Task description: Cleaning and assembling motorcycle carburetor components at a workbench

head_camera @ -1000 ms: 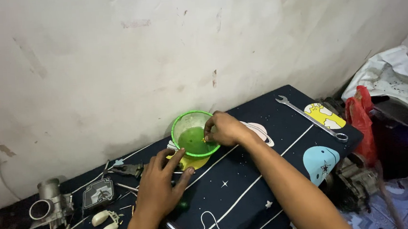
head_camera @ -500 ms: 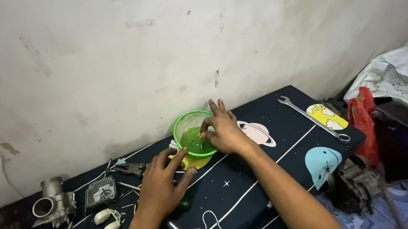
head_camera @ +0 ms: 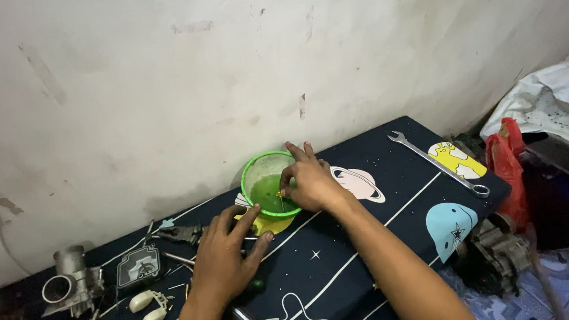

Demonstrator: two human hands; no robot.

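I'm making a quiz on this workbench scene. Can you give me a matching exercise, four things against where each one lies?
Things:
1. green bowl
2. wrench
3. metal carburetor body
4. left hand

Places:
A. far left end of the dark cloth
B. flat on the cloth, in front of the bowl
C. under the right hand, near the wall
D. right end of the cloth, lying slantwise

Pairs: 1-C, 2-D, 3-A, 4-B
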